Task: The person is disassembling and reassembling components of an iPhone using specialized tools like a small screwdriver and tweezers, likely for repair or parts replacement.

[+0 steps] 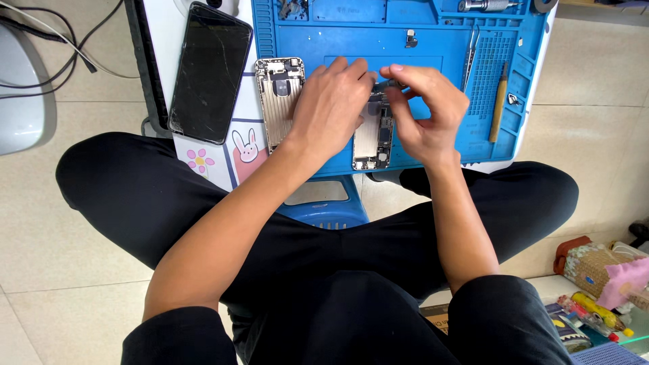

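Blue rubber work mat [433, 51] covers the small table, and both hands meet over an opened phone [374, 138] that lies on its near edge. The left hand [331, 105] rests on the upper part of this phone, its fingers curled and close together, the tips touching a small dark part [387, 86]. The right hand [426, 111] pinches the same small part between thumb and forefinger, the other fingers folded narrow. Just beside the left hand lies an empty gold phone shell [278, 101], inner side up. Further left is a black screen panel [209, 71] with cracks. On the right side of the mat I see tweezers [470, 57] and a tool with wooden handle [499, 101].
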